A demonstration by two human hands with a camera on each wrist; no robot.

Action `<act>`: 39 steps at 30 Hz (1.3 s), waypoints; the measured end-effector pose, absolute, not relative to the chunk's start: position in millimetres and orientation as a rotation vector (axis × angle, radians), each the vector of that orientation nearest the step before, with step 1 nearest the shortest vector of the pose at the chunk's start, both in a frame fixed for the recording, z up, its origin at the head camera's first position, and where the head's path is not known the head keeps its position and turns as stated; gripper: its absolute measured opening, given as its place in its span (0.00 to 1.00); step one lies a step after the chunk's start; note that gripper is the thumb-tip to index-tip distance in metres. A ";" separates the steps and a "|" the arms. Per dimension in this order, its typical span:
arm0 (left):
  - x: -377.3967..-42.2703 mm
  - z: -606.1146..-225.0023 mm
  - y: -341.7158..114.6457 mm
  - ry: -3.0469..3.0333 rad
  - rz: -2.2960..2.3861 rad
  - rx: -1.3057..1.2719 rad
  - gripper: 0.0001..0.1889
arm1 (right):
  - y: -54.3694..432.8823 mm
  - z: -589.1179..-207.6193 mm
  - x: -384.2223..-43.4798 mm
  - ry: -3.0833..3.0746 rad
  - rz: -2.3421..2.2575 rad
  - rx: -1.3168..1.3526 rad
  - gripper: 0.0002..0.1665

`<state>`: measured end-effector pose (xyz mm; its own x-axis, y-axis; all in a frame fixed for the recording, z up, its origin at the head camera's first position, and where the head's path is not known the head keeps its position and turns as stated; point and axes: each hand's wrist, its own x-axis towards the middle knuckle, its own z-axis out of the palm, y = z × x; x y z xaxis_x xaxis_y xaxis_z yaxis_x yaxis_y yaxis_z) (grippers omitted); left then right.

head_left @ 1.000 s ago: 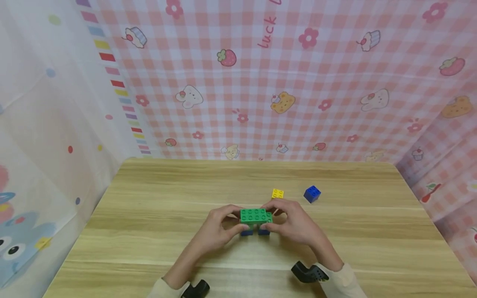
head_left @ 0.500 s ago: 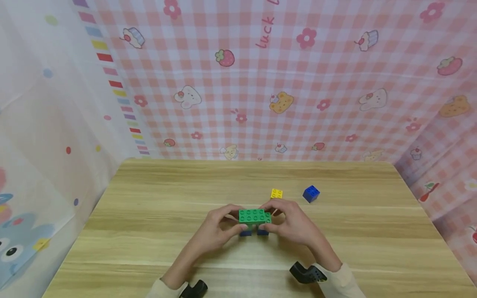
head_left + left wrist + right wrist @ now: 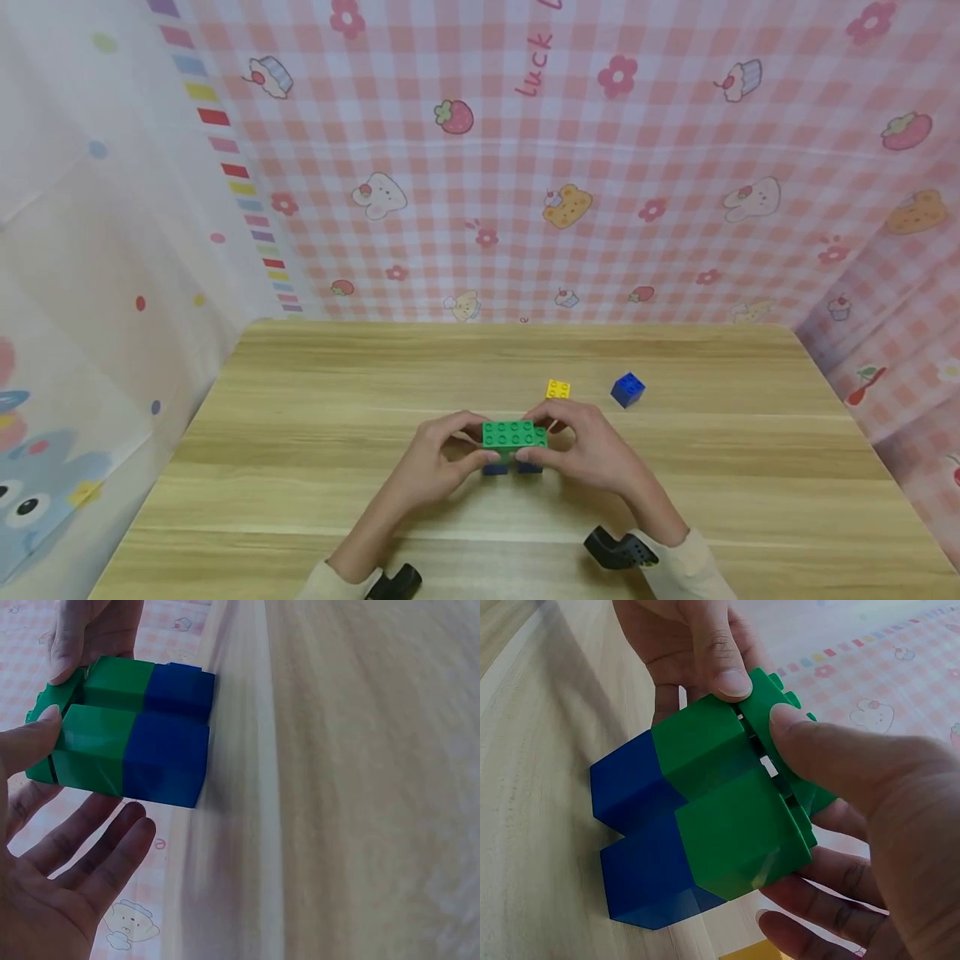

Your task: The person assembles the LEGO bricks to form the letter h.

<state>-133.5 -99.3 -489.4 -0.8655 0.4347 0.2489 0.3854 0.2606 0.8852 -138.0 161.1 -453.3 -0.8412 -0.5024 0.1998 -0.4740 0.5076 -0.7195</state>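
Observation:
A long green studded toy brick [image 3: 507, 434] lies across the top of two short columns in front of me. Each column is a green brick [image 3: 742, 832] over a blue brick [image 3: 641, 881]. A narrow gap shows between the long brick and the green bricks below it in the right wrist view. My left hand [image 3: 444, 458] holds the left end, thumb in front and fingers behind. My right hand [image 3: 596, 448] grips the right side, its thumb on the edge of the long brick. The right-hand column's top stud sticks out past the long brick's end.
Behind my right hand lies a small yellow brick [image 3: 558, 389], partly covered by that hand. Farther right is a loose blue brick [image 3: 628, 389]. The wooden table [image 3: 300, 392] ends at a pink checked cloth [image 3: 420, 242] at the back.
My right thumb has slid slightly left along the front of the long green brick. Both hands otherwise keep their grip in the same place.

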 end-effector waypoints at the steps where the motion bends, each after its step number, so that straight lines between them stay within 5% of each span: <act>1: -133.4 -489.3 -98.9 2.461 1.705 0.796 0.14 | 161.5 -453.6 -138.2 2.692 -1.282 -0.873 0.19; 39: -130.4 -484.2 -97.0 2.424 1.683 0.678 0.14 | 160.7 -453.9 -139.0 2.645 -1.288 -0.805 0.19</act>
<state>-130.4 -97.0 -484.2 -0.8936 0.4206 0.1569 0.2940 0.2842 0.9126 -139.0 160.7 -453.9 -0.8568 -0.4953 0.1432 -0.4182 0.5051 -0.7549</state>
